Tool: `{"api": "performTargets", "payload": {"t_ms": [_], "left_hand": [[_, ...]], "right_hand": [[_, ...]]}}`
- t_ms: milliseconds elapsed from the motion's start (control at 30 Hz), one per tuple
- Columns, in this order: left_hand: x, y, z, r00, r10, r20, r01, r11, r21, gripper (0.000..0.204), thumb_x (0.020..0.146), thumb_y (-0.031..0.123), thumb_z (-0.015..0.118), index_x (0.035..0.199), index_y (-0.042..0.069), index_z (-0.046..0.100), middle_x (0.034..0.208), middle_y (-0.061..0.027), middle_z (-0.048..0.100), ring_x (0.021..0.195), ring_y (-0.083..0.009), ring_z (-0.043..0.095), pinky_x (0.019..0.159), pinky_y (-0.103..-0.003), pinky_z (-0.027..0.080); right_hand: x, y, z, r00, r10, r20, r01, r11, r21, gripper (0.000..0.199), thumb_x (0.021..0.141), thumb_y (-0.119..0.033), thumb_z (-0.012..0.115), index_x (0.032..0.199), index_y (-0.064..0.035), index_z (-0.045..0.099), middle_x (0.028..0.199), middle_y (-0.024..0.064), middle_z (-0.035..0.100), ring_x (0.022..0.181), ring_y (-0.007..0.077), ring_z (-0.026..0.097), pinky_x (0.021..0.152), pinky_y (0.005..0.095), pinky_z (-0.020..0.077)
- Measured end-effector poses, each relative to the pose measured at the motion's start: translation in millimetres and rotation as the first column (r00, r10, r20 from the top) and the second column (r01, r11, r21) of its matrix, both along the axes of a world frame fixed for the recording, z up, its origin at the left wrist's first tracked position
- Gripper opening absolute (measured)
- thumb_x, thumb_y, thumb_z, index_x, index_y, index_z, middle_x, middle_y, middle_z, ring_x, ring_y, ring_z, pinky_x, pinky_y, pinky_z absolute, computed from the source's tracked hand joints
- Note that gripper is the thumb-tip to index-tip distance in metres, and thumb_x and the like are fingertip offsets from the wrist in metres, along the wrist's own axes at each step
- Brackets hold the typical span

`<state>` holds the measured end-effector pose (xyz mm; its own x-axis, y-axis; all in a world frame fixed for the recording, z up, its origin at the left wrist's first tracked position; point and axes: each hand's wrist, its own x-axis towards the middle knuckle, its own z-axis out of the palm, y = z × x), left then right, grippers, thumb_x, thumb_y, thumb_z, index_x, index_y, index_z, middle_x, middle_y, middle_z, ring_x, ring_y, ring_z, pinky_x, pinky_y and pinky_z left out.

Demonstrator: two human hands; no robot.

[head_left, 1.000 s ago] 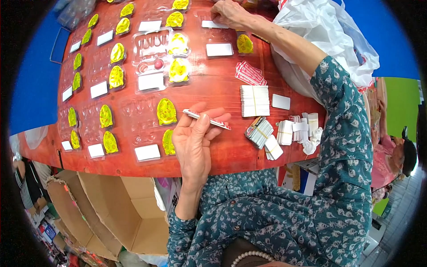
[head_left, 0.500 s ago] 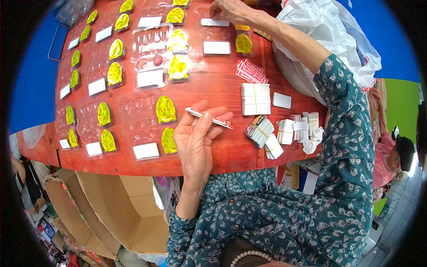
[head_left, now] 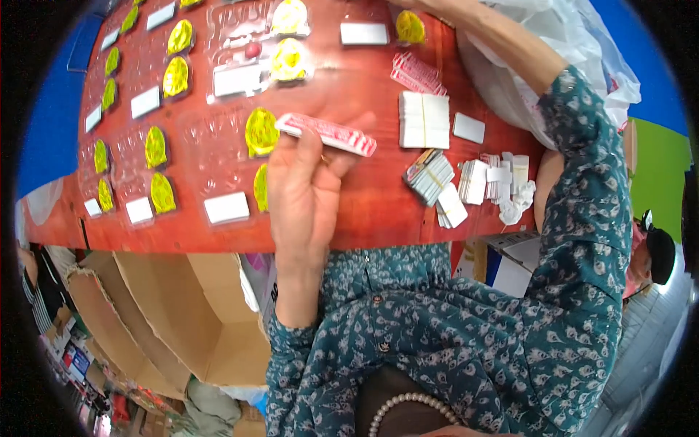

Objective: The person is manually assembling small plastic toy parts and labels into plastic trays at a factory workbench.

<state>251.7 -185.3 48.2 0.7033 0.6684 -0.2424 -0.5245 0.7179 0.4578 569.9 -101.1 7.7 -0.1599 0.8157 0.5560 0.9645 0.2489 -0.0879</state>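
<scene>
My left hand (head_left: 300,193) is raised over the near part of the table, palm up. Its thumb pins a thin stack of red-and-white printed paper slips (head_left: 331,134) against the fingers. Stretched away from me, my right hand (head_left: 431,6) is cut off by the upper edge, and its fingers do not show. Nearest to it is a clear plastic tray with a yellow patterned oval piece (head_left: 410,28) and a white card (head_left: 364,33). Just left of my left hand lies another tray, with a yellow piece (head_left: 261,132) and a white card (head_left: 226,208).
Several more clear trays with yellow pieces (head_left: 175,76) cover the left of the red table (head_left: 349,87). Right of centre are a banded white card stack (head_left: 424,120), red-and-white slips (head_left: 417,73) and banded bundles (head_left: 429,178). White plastic bags (head_left: 561,54) lie far right; an open cardboard box (head_left: 196,313) stands below.
The view has shifted, so the table sits higher. My left hand has turned the slips so their printed face shows. My right hand has moved mostly past the upper edge.
</scene>
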Motion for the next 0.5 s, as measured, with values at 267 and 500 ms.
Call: {"api": "performTargets", "payload": {"t_ms": [267,500], "left_hand": [[-16.5,25.3,5.9,0.987,0.151,-0.051,-0.147,0.987,0.062,0.035,0.091,0.014,0.046,0.121,-0.003,0.039,0.12,-0.0176,0.048,0.108,-0.0261,0.052,0.088,-0.039,0.048],[-26.1,11.3,5.3,0.928,0.313,-0.204,-0.268,0.938,0.221,0.026,0.09,0.01,0.048,0.114,0.0,0.047,0.108,-0.0075,0.055,0.094,-0.0118,0.055,0.08,-0.025,0.048]], "right_hand": [[-164.6,-68.3,113.8,0.779,0.062,-0.624,-0.412,0.802,-0.434,0.021,0.072,-0.021,0.064,0.083,-0.0035,0.066,0.069,0.0159,0.062,0.066,0.0277,0.061,0.062,0.0337,0.0472],[-213.2,-90.3,84.6,0.907,0.209,-0.366,-0.313,0.915,-0.255,0.01,0.067,-0.01,0.056,0.064,0.0,0.052,0.074,0.0142,0.052,0.071,0.0317,0.055,0.055,0.0405,0.0428]]}}
